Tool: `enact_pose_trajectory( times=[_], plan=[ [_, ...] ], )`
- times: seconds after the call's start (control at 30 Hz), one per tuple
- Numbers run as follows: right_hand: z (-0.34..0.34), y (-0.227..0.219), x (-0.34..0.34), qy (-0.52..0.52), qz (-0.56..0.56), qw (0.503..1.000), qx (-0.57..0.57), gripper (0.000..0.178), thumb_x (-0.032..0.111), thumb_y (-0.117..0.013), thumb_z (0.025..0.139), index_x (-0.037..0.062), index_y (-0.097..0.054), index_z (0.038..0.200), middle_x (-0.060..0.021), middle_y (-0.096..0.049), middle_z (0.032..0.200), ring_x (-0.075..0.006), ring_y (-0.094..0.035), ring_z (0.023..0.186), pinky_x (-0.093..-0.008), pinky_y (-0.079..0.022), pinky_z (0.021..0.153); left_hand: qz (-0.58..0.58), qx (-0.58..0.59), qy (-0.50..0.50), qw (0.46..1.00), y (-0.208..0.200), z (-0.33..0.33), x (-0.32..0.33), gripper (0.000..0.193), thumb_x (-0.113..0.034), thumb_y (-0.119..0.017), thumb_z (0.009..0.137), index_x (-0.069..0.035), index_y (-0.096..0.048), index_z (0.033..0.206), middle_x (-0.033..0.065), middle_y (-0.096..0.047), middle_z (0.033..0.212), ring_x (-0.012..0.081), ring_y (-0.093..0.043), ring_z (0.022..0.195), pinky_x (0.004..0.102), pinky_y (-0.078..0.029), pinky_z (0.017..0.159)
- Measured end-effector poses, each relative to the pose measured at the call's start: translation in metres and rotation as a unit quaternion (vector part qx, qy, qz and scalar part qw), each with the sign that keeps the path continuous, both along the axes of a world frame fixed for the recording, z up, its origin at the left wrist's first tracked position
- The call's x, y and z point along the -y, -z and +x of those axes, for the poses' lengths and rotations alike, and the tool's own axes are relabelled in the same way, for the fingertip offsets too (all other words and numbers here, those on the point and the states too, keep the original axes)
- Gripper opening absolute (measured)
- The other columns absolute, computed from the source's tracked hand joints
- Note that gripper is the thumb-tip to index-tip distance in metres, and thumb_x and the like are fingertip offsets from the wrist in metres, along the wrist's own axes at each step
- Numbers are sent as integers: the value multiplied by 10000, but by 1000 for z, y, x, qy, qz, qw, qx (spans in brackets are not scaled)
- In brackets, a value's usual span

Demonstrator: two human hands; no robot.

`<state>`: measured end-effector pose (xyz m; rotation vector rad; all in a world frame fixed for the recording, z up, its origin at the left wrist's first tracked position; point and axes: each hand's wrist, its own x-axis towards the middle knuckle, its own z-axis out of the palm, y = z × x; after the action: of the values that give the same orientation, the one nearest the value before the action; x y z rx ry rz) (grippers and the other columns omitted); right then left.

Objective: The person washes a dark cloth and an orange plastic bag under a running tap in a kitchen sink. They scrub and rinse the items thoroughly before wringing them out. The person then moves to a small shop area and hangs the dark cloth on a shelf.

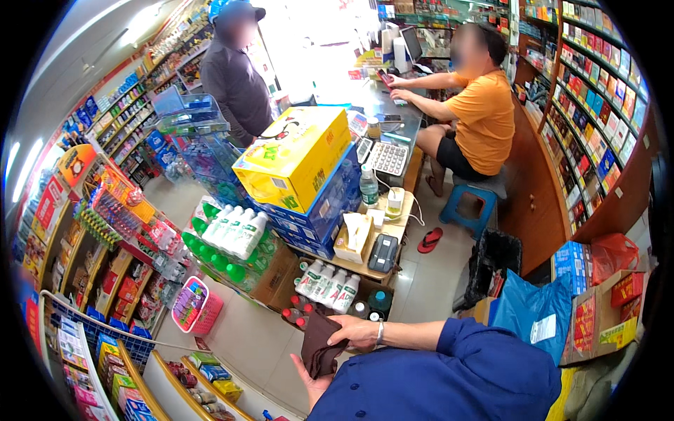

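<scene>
A folded dark brown cloth (323, 344) is in front of my body, above the bottles at the lower centre. My right hand (356, 331), with a pale band at the wrist, is closed on its upper right side, fingers curled over the fold. Against the cloth's lower edge, my left hand (314, 383) is stretched out and open. Part of that hand is covered by the cloth and my blue sleeve. Just beyond the cloth are white bottles (328, 284) in shrink wrap and several red-capped bottles (300, 309).
Yellow carton (295, 158) tops blue boxes beside the counter. A tissue box (354, 237) and calculator (388, 158) stand nearby. A person in orange (481, 105) sits behind the counter; another in dark clothes (235, 77) stands across it. A pink basket (198, 309) is on the floor, left.
</scene>
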<state>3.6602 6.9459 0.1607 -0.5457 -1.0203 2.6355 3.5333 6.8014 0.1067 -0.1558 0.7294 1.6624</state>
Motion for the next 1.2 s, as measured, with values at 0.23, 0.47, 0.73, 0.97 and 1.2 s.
enact_pose_trajectory(
  times=[0.23, 0.47, 0.73, 0.97, 1.2],
  plan=[
    [-3, 72, -15, -50, 26, 997, 52, 488, -94, -516, 689, 32, -469, 1157, -47, -574, 1016, -164, -575, 890, -308, -515, 731, -66, -64, 17, 996, 4, -12, 6, 457, -96, -604, 745, -18, -481, 1178, 123, -582, 1101, 272, -564, 992, 411, -455, 876],
    [21, 40, -34, -61, -95, 992, 53, 398, -73, -536, 691, -20, -504, 1084, -52, -583, 1001, -184, -561, 855, -297, -476, 716, -24, -134, 34, 990, -16, -15, -15, 613, 1, -599, 680, -26, -404, 1261, 135, -517, 1189, 312, -522, 1059, 430, -433, 922],
    [66, 92, -111, -201, -243, 948, -50, 563, 543, -540, 814, 130, -465, 1189, -57, -562, 1105, -197, -527, 973, -418, -410, 874, 60, -423, 32, 904, 2, 38, -45, 429, -196, -516, 885, -33, -305, 1222, 202, -471, 1176, 265, -526, 1045, 363, -418, 904],
    [113, 65, -171, -128, -330, 923, -153, 636, 509, -564, 807, 49, -451, 1231, -108, -483, 1270, -238, -475, 1140, -400, -357, 985, 13, -392, 32, 919, -7, 103, -115, 374, -100, -551, 841, -71, -377, 1171, 220, -479, 1166, 285, -534, 1049, 410, -474, 857],
    [139, 57, -213, -198, -369, 889, -187, 559, 361, -663, 784, 21, -478, 1188, -106, -538, 1193, -211, -517, 1076, -354, -401, 944, -102, -344, 115, 926, -54, 121, -166, 469, -20, -572, 779, -31, -399, 1215, 183, -492, 1177, 297, -530, 1051, 411, -466, 868]
  ],
)
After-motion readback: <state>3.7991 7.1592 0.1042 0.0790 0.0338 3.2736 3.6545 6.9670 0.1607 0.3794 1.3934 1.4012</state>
